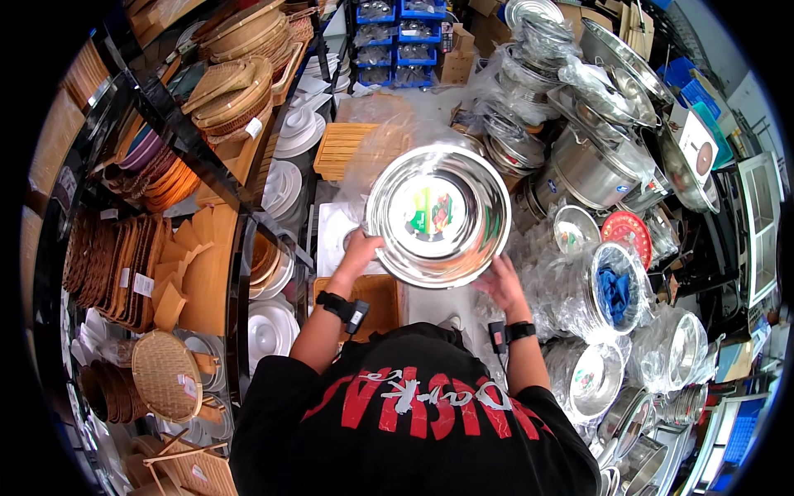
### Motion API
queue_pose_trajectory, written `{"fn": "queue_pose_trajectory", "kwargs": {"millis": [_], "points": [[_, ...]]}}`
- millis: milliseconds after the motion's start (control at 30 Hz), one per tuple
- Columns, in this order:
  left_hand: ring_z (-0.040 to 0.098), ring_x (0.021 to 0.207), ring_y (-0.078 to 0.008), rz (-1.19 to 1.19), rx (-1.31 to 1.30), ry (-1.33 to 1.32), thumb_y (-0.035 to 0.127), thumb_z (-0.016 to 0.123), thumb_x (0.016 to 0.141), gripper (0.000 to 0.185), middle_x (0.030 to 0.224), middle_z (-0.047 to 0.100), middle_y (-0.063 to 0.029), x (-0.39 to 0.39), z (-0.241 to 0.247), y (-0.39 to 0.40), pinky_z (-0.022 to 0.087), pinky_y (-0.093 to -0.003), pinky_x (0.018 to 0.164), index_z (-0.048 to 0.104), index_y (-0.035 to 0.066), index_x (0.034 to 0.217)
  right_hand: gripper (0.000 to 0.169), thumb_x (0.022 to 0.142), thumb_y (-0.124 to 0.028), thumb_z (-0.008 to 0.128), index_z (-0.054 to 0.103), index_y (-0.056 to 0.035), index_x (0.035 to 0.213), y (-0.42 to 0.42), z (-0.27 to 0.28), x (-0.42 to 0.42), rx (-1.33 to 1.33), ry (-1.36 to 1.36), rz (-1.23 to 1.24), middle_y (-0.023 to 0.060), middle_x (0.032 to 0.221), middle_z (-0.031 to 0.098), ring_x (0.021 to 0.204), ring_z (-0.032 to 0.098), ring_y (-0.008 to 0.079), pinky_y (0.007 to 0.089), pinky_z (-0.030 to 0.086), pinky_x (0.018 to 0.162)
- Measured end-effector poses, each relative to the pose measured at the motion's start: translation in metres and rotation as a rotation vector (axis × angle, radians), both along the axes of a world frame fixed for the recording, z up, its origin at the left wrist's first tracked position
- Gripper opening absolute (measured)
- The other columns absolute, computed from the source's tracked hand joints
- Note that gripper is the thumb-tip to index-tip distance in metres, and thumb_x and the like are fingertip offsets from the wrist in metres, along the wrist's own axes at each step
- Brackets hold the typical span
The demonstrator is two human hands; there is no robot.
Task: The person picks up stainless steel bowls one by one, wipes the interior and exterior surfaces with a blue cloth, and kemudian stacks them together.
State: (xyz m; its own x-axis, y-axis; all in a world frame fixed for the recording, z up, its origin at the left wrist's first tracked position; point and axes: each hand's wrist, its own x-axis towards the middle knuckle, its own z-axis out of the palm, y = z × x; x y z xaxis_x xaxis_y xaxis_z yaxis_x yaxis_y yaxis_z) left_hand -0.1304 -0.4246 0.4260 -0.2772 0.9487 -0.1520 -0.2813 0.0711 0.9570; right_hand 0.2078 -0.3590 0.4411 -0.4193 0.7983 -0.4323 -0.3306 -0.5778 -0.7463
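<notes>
A shiny stainless steel basin (481, 217) is held up in front of my chest, its inside facing the camera. A round printed sticker (432, 214) lies on its bottom. My left hand (361, 251) grips the basin's left rim, thumb over the edge. My right hand (501, 282) is at the lower right rim with its fingers spread; whether it grips or only touches cannot be told. Clear plastic film (378, 149) spreads out behind the basin's upper left side. Both wrists wear black straps with small devices.
Shelves on the left hold woven baskets (229, 93) and white plates (282, 186). Plastic-wrapped steel basins (589, 378), a large steel pot (589, 167) and a red tray (626, 239) crowd the right. Blue bins (375, 34) stand ahead; a brown basket (384, 304) lies below my left hand.
</notes>
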Motion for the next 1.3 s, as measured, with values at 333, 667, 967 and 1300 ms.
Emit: {"fn": "queue_pose_trajectory", "kwargs": {"millis": [333,667,967,1300], "points": [[0.059,0.095,-0.0156,-0.101,-0.093,0.323,0.012,0.063,0.080,0.040,0.107,0.063,-0.0085,0.007,0.044,0.009,0.046,-0.0282,0.083,0.055,-0.003,0.116,0.036,0.087,-0.002,0.051,0.046,0.0046,0.122,-0.001,-0.017,0.001,0.020,0.040,-0.023,0.0154,0.115,0.059,0.097,0.062,0.0264,0.0377,0.054,0.081],[0.061,0.088,-0.0200,-0.270,-0.160,-0.295,0.012,0.057,0.082,0.042,0.105,0.059,-0.0080,0.053,0.008,-0.012,0.054,-0.0338,0.071,0.046,0.002,0.121,0.046,0.096,-0.032,0.046,0.039,-0.0011,0.128,-0.016,-0.005,-0.044,-0.093,0.173,0.171,0.0156,0.121,0.055,0.108,0.057,0.0310,0.0463,0.052,0.086],[0.061,0.071,-0.0142,-0.042,-0.154,-0.252,0.004,0.053,0.074,0.034,0.089,0.060,-0.0038,0.009,0.020,-0.015,0.053,-0.0292,0.058,0.055,0.004,0.107,0.075,0.095,-0.038,0.046,-0.004,-0.0181,0.147,0.044,0.046,0.017,0.283,-0.204,-0.048,0.0104,0.149,0.021,0.124,0.040,0.0390,0.0488,0.046,0.088],[0.061,0.070,-0.0131,0.089,-0.102,-0.156,0.002,0.052,0.073,0.033,0.089,0.061,-0.0043,0.008,0.010,-0.019,0.051,-0.0260,0.053,0.056,0.002,0.105,0.018,0.088,-0.016,0.060,0.063,0.0004,0.082,0.054,0.040,-0.005,0.726,-0.658,-0.253,0.0026,0.072,0.063,0.061,0.057,0.0086,0.0245,0.046,0.057]]}}
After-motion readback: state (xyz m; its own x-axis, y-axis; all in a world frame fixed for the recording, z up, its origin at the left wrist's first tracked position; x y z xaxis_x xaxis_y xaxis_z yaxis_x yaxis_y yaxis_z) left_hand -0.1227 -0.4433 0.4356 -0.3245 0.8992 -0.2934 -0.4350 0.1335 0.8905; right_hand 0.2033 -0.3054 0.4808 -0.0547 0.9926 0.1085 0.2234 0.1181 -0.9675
